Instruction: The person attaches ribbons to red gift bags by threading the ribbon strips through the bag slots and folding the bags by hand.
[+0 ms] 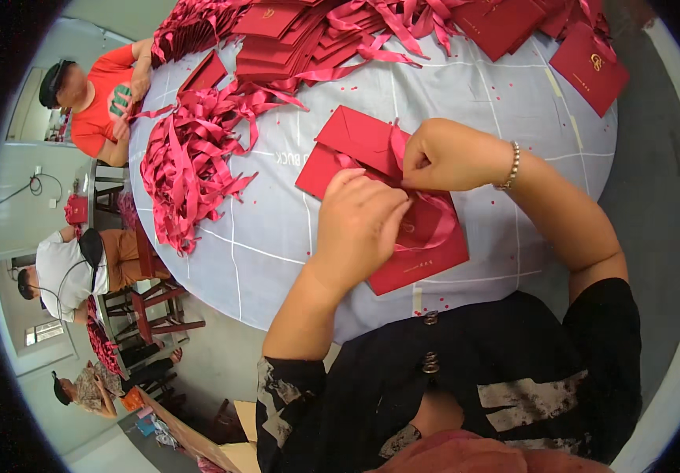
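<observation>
Toward six o'clock on the round table [265, 272], a red bag [426, 272] lies beneath the left hand [357, 227], the right hand [458, 155] curled at two o'clock; whether either clamps the pink ribbon [441, 236], I cannot tell. A lopsided tug could crease the bag.

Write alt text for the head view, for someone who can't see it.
A person's left hand and right hand meet over a red paper bag with pink ribbon, on a pale gridded cloth. Tangled ribbons lie at left, stacked red bags beyond; another person, red-shirted, is at upper left.
</observation>
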A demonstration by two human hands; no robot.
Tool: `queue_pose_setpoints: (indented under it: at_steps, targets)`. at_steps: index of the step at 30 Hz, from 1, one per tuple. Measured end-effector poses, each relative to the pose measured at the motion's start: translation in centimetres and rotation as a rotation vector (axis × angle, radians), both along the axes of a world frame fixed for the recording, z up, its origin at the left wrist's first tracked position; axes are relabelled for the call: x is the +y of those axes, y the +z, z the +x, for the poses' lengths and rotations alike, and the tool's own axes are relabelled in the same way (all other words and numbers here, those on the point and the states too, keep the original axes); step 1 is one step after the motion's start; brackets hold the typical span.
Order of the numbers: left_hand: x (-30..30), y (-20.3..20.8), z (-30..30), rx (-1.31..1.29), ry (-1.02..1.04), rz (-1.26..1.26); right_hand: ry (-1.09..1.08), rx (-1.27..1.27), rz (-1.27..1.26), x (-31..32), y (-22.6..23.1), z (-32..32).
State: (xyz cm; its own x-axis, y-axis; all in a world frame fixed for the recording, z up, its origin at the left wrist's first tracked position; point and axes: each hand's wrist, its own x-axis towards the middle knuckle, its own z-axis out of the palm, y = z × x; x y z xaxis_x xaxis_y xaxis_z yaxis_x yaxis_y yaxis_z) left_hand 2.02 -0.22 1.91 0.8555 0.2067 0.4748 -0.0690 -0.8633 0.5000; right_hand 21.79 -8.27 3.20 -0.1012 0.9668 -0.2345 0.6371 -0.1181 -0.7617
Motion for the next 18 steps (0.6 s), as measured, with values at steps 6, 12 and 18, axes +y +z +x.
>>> queue_pose_setpoints:
  at_steps: [6, 12, 18]
  targets:
    - [1.3, -0.5, 0.2, 0.161, -0.127, -0.312, -0.701, -0.039, 0.483, 0.5, -4.7, 2.6]
    - [2.0, -1.0, 0.1, 0.264, -0.063, -0.597, -0.832, -0.072, 0.605, 0.5, -4.7, 2.2]
    - [1.6, -1.9, 0.1, 0.159, 0.113, -0.8, -0.294, -0.08, 0.047, -3.0, 0.5, 1.2]
